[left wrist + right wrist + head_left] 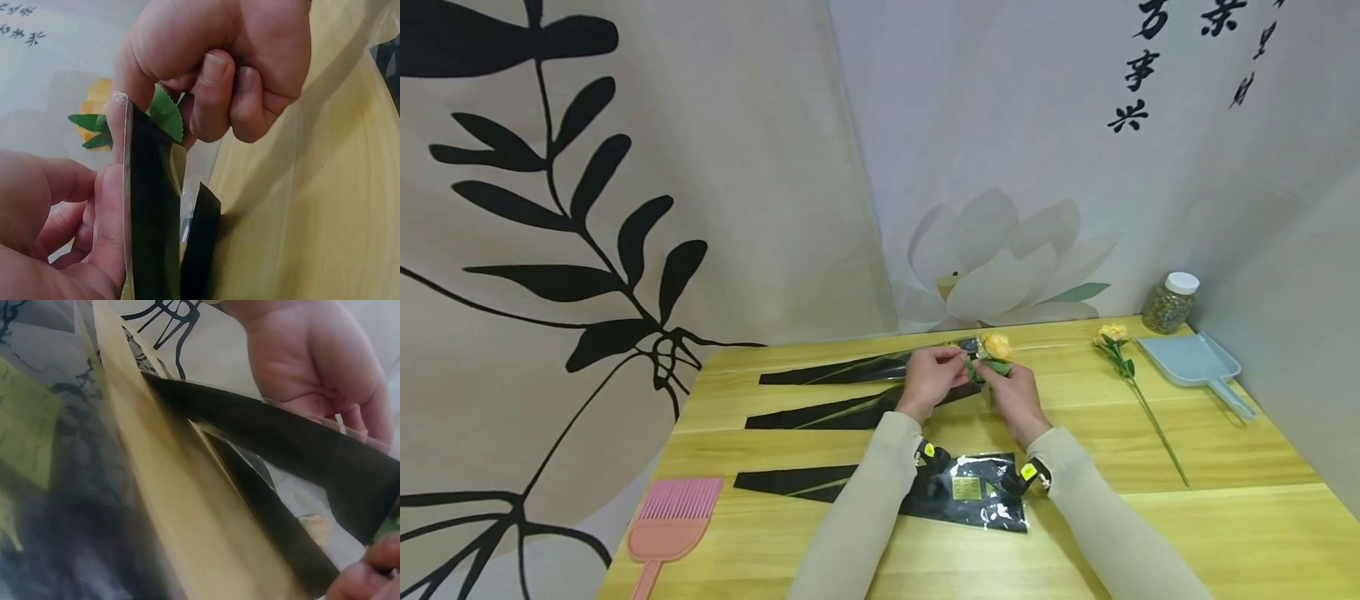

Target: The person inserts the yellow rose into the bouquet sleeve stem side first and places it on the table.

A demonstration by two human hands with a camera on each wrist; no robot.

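My left hand [934, 379] pinches the edge of a black flower-wrapping sleeve [153, 206], whose narrow end lies on the table to the left. Close beside it, my right hand [1018, 404] pinches a yellow artificial rose [997, 345] near its green leaves [992, 366], at the sleeve's mouth. In the left wrist view, one serrated leaf [165, 114] shows behind the sleeve's edge. Most of the stem is hidden by fingers and sleeve. Behind the hands lies another black sleeve [850, 369], with a bit of yellow visible in its clear end.
In front of the hands, a third black sleeve [962, 500] lies flat under the forearms. At right are a second yellow rose [1131, 375], a light blue dustpan [1191, 360] and a white-lidded jar [1170, 304]. A pink brush [670, 529] lies front left.
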